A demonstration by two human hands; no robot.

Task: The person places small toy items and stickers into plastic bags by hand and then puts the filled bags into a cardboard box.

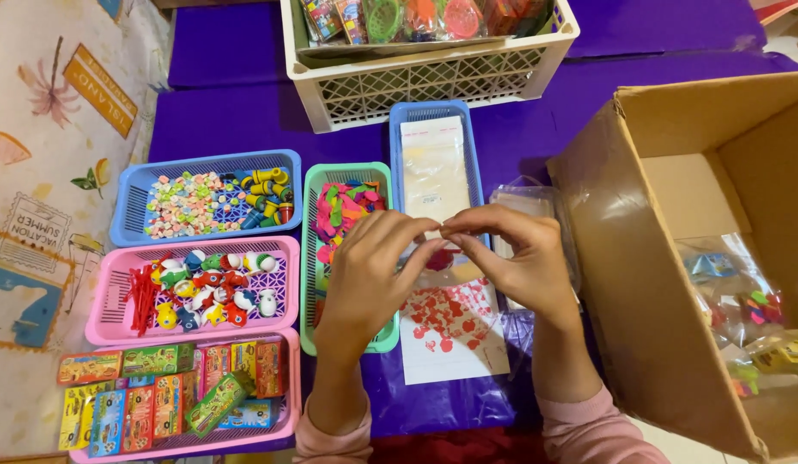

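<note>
Head view, catalogued from the near edge outward: two pink sleeves (588,430) at the bottom of frame; left hand (369,271) and right hand (519,258) raised together over the purple table (433,404), fingertips meeting at centre, each grip pinched shut on the top edge of a small clear bag (440,258), thumbs and forefingers placed as if to part or press its mouth, though which cannot be told; bag hangs just below the fingertips with something red showing inside; beneath it, flat on the table, a white sheet with red heart shapes (450,331). Near left: pink basket of small printed boxes (180,399), packed side by side; behind it, pink basket of little toy figures and red sticks (201,288); behind that, blue basket of pastel beads and small yellow and blue pieces (206,202). Beside the left hand: green basket of coloured balloons (343,210), partly hidden by the wrist. Behind the hands: narrow blue basket stacked with empty clear bags (433,163), set within easy reach. Right: open cardboard box (665,258) tipped toward the person, filled clear bags (734,301) lying inside. Farthest: white lattice crate (433,77) of assorted packaged toys. Left margin: printed cloth (47,215)
</note>
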